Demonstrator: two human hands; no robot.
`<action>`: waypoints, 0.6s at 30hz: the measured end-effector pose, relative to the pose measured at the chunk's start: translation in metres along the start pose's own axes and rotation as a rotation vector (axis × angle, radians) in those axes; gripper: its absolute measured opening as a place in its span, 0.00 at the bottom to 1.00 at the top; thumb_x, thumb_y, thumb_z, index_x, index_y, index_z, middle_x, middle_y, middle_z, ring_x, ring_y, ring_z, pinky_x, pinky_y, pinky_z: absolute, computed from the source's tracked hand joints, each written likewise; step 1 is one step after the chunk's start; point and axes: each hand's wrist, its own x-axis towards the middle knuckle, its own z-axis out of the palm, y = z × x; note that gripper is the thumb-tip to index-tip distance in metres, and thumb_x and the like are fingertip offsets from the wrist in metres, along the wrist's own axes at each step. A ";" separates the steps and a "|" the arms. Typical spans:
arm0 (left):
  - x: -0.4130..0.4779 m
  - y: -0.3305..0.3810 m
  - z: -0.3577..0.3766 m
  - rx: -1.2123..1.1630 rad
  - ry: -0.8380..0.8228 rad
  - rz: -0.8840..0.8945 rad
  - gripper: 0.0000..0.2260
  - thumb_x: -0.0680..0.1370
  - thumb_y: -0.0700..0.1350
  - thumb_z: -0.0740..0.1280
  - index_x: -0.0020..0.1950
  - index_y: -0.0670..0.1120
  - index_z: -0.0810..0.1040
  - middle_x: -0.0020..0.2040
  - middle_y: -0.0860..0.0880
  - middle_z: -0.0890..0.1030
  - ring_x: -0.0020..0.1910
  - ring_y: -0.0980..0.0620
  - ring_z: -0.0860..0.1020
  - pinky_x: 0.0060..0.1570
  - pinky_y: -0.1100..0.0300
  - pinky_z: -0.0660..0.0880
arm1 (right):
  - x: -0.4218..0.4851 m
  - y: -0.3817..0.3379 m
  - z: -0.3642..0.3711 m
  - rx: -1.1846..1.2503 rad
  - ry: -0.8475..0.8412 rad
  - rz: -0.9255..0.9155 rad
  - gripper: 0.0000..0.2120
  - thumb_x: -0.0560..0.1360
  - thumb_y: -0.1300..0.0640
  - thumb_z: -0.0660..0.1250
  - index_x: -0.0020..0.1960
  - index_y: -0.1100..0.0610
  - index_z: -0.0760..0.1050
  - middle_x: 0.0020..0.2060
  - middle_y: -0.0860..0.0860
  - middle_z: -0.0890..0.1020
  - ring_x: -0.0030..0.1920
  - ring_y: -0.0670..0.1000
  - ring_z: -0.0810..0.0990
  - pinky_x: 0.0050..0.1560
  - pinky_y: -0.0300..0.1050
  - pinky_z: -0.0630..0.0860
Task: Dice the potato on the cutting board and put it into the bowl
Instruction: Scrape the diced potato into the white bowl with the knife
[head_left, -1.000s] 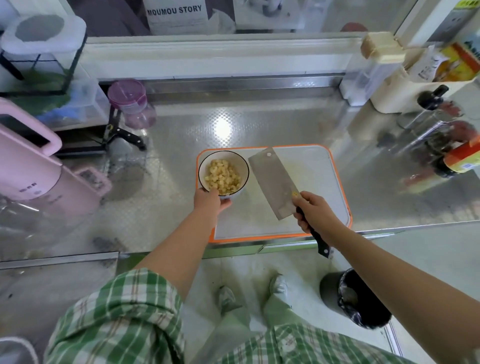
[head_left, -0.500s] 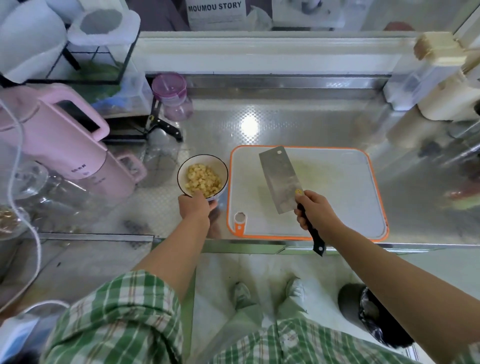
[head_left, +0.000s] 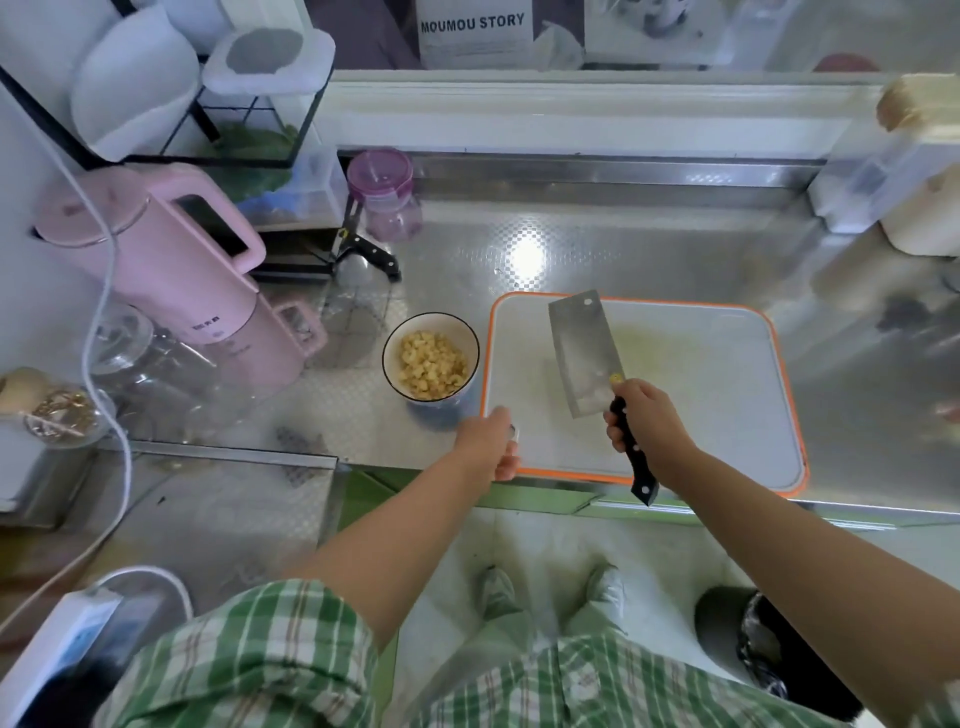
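A white bowl (head_left: 390, 358) with a dark rim stands on the steel counter just left of the cutting board, and holds the diced potato (head_left: 430, 366). The white cutting board (head_left: 691, 384) with an orange rim bears only wet yellowish traces. My right hand (head_left: 647, 423) grips the black handle of a cleaver (head_left: 582, 353), whose blade lies flat above the board's left part. My left hand (head_left: 491, 441) grips the board's near left corner at its handle hole, apart from the bowl.
A pink kettle (head_left: 156, 260) and glass jars stand at the left. A purple-lidded jar (head_left: 384, 195) and a black-handled knife (head_left: 371, 254) lie behind the bowl. White containers (head_left: 883, 176) stand at the back right. A black bin (head_left: 748, 639) sits on the floor.
My left hand set the bowl on the counter left of the board, let it go and took hold of the board's near left corner. The cleaver stayed over the board.
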 end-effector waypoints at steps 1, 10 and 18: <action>0.000 -0.001 0.009 0.127 -0.049 0.086 0.08 0.80 0.44 0.56 0.50 0.41 0.72 0.41 0.42 0.76 0.32 0.47 0.73 0.33 0.59 0.72 | 0.000 -0.002 -0.005 0.014 0.034 0.011 0.09 0.79 0.59 0.55 0.40 0.58 0.66 0.29 0.56 0.72 0.25 0.52 0.67 0.25 0.41 0.65; 0.010 0.016 0.095 1.094 0.013 0.741 0.17 0.77 0.43 0.60 0.67 0.45 0.71 0.65 0.42 0.71 0.65 0.42 0.69 0.63 0.52 0.68 | 0.006 0.005 -0.125 -0.519 0.385 -0.318 0.13 0.77 0.62 0.61 0.59 0.51 0.75 0.45 0.50 0.78 0.43 0.53 0.75 0.40 0.44 0.67; 0.014 0.018 0.157 1.346 -0.025 0.719 0.26 0.80 0.45 0.59 0.77 0.47 0.57 0.78 0.42 0.50 0.76 0.43 0.51 0.71 0.53 0.58 | 0.030 0.044 -0.223 -0.818 0.564 -0.142 0.25 0.73 0.70 0.59 0.68 0.57 0.72 0.55 0.68 0.73 0.54 0.66 0.73 0.55 0.52 0.70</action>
